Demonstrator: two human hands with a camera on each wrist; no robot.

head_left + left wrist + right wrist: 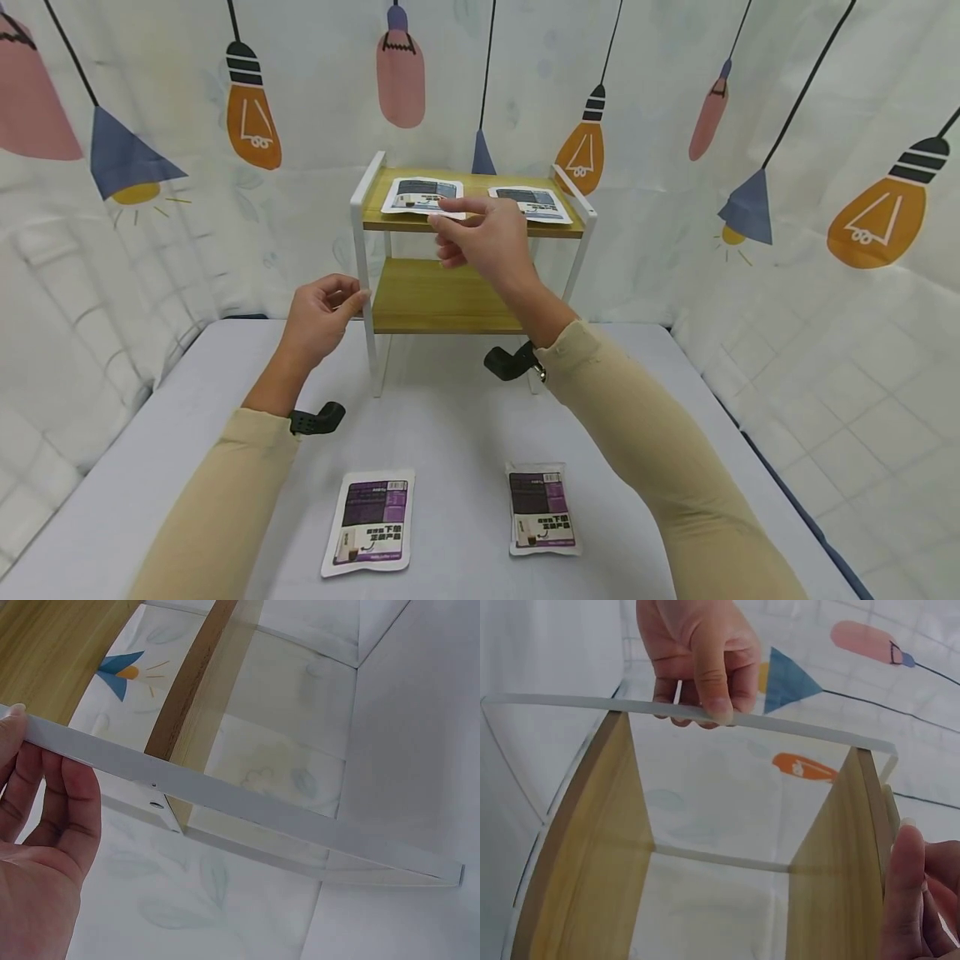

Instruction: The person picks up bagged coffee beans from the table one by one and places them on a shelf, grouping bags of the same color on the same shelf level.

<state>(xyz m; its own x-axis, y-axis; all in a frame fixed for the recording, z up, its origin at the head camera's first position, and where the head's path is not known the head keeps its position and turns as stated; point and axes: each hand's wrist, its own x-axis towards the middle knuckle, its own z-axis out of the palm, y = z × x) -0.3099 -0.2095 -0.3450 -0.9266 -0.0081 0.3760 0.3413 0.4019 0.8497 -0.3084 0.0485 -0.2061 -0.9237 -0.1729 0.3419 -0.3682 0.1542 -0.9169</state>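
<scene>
A small two-tier shelf rack [442,333] with white side frames and wood-look boards stands on the table. My left hand [321,315] grips the rack's left front post [225,791] between thumb and fingers, a little above the lower board. Two white packets with dark blue-grey labels lie on the top board [472,182]. My right hand [491,242] is at the front edge of that board. Its thumb and index finger pinch the near edge of the left packet [420,190]. The right packet [534,204] lies just behind this hand, partly covered by it.
On the white table [442,433], nearer to me, lie two packets with purple labels, one at left [371,525] and one at right [543,512]. The rack's lower board [435,296] is partly hidden by my right forearm. A curtain [322,125] printed with lamps hangs behind.
</scene>
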